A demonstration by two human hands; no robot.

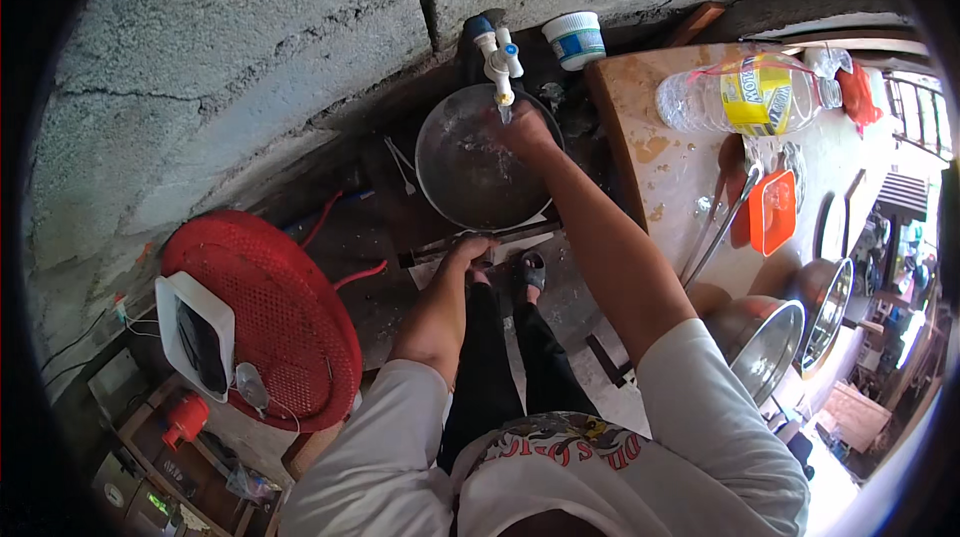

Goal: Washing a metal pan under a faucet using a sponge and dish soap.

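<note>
A round metal basin (472, 184) sits beneath a white plastic tap (499, 68) with a blue-centred handle. Water runs from the spout, and the surface inside the basin is broken by splashes. My right hand (525, 133) is inside the basin, right under the stream; its fingers are blurred by water and motion, so their grip is unclear. Lower down, my left hand (474, 246) is at the near edge of the dark ledge (420, 255) in front of the basin. Its fingers are mostly hidden, and I cannot tell whether they hold anything.
To the right, a counter (645, 139) holds a plastic bottle (765, 95), an orange container (776, 213), and metal bowls (761, 349). A white tub (576, 43) stands by the wall. At left are a red perforated round basket (281, 342), a white tray (174, 327) and a red hose (360, 274).
</note>
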